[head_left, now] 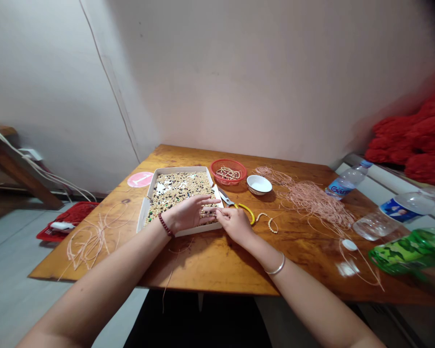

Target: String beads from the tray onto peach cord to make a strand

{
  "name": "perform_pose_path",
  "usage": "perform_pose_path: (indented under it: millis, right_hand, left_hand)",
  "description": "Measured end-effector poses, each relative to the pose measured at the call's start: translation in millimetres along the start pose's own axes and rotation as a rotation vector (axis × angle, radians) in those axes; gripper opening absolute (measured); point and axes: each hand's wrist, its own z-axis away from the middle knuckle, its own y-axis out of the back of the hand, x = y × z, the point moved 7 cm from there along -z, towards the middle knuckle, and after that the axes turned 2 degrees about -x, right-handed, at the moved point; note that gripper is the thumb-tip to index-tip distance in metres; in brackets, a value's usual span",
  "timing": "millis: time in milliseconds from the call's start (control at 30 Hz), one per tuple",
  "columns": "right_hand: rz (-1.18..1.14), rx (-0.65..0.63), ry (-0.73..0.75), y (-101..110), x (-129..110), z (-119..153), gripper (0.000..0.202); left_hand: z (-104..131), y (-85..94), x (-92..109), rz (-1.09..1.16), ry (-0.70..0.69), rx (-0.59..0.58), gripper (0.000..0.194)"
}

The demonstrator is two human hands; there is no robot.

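Left hand [184, 213]: grip open over tray [143, 215], likely so dropped beads [188, 184] land back in. Right hand [236, 224]: grip pinched closed, contents too small to tell. Beads in tray on bench [210, 270].

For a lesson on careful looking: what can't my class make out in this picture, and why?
Head view: what the right hand pinches, too small.
Head view: beads beneath the left hand, hidden by it.
Head view: green bottle's far end, cut off by right edge.
Head view: part of scissors' handles, behind right hand.
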Motion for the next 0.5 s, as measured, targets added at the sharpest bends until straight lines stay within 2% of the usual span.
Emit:
perform_pose_path:
  millis: [233,500]
  right_hand:
    - [0.012,0.025,-0.011,2.4,1.7,-1.4,0.039]
    - [0.001,0.021,0.036,1.8,-0.5,-0.6,0.04]
  left_hand:
    - [2.3,-1.5,1.1,0.011,0.012,0.038,0.018]
    - [2.2,-2.9,1.7,0.009,0.0,0.019,0.017]
